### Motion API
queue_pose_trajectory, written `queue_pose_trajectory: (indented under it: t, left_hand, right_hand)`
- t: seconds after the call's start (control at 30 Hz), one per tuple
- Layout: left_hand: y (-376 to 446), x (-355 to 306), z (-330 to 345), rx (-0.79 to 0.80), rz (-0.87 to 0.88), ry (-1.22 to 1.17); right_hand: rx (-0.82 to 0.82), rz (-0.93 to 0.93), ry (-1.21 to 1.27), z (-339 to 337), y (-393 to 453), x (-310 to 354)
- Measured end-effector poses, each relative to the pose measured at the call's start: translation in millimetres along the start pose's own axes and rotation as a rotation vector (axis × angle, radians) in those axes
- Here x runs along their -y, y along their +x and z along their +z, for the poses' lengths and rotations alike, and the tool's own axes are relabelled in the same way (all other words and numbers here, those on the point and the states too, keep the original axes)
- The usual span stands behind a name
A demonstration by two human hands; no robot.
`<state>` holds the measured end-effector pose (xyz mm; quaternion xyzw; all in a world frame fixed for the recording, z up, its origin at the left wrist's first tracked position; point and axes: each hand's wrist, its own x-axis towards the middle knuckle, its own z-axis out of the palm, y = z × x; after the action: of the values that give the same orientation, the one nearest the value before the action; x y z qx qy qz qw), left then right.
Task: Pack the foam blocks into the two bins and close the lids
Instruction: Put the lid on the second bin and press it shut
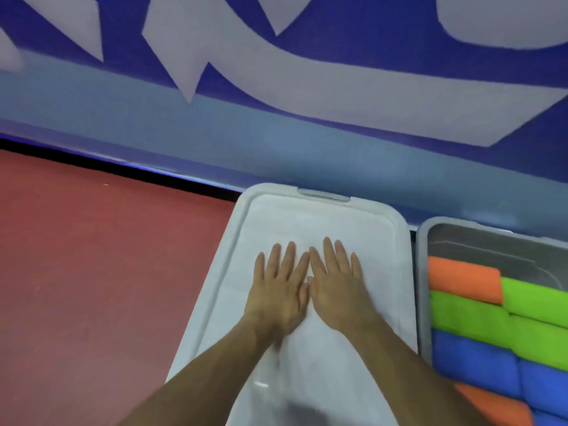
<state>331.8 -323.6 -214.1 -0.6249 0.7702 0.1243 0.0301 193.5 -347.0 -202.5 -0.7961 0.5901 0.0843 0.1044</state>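
A white lid (pixel 307 216) lies flat on the left bin and hides what is inside. My left hand (pixel 276 290) and my right hand (pixel 338 287) rest side by side on the middle of that lid, palms down, fingers spread, holding nothing. To the right stands the second bin (pixel 422 272), grey-rimmed and without a lid. It holds foam blocks packed in rows: an orange block (pixel 464 281) at the far end, green blocks (pixel 479 318), blue blocks (pixel 473 361) and another orange block (pixel 495 407) nearest me.
Both bins sit on a red floor (pixel 107 272) against a blue wall (pixel 276 142) painted with large white shapes. The red floor stretches out to the left of the closed bin.
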Motion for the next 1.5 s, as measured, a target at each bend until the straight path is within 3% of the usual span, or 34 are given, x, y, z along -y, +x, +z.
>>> queue_pose_trajectory:
  t: [0.23,0.4,0.5,0.6,0.77,0.97,1.17,1.33,1.5]
  left_hand:
    - [-141.8,2.4,-5.7,0.296,0.024,0.152]
    - [-277.8,-26.2,26.3,0.25,0.042,0.027]
    - [-310.0,-37.4,34.4,0.279,0.03,0.153]
    - [-310.4,-43.7,33.7,0.298,0.024,0.301]
    - [-288.9,-38.3,56.2,0.257,0.018,0.274]
    - [-247.3,-26.9,54.4,0.061,0.139,0.323]
    - [-253.7,-15.9,37.9,0.128,0.28,0.306]
    - [-254.8,-22.1,6.8,0.244,0.274,0.366]
    - [-238.0,-31.6,-12.1,0.305,0.32,0.385]
  right_hand:
    - [0.206,-0.069,0.084,26.4,-166.5,62.7]
    - [0.259,-0.133,0.119,35.5,-259.7,97.2]
    - [0.241,-0.112,-0.003,45.8,-283.4,106.7]
    - [0.165,-0.021,-0.06,55.8,-289.7,118.2]
    - [0.059,0.078,-0.016,84.9,-280.5,125.8]
    - [-0.121,0.061,-0.039,109.3,-265.1,121.1]
    - [-0.005,0.034,-0.067,89.1,-268.7,120.1]
    - [0.058,-0.056,-0.125,51.4,-259.8,110.4]
    - [0.109,-0.123,0.005,15.9,-254.7,104.8]
